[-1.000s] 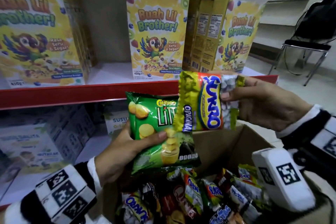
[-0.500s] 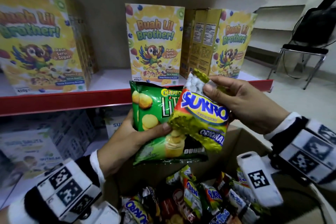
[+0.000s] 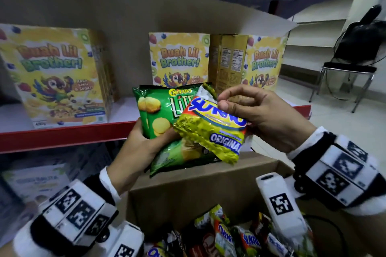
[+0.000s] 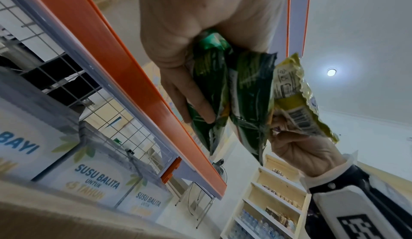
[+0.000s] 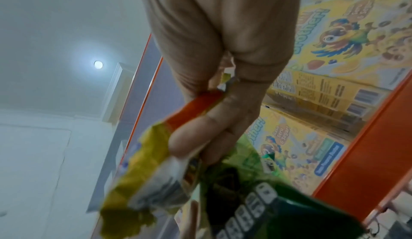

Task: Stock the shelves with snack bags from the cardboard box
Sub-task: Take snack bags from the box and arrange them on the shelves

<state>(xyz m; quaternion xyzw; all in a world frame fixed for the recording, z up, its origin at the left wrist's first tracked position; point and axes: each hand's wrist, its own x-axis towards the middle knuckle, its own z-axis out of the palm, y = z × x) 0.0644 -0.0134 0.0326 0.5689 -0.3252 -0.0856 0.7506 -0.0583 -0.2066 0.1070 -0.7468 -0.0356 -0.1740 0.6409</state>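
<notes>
Both hands full: left hand (image 3: 137,148) grips the green chip bags (image 3: 167,123), right hand (image 3: 261,119) pinches a yellow snack bag (image 3: 211,131) overlapping them. Cardboard box (image 3: 188,190) below holds many bags; shelf (image 3: 62,131) beyond has none.

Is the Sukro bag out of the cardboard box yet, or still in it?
Out. The right hand pinches the Sukro bag by its top, above the cardboard box, in front of the green Chitato bag the left hand holds.
</notes>
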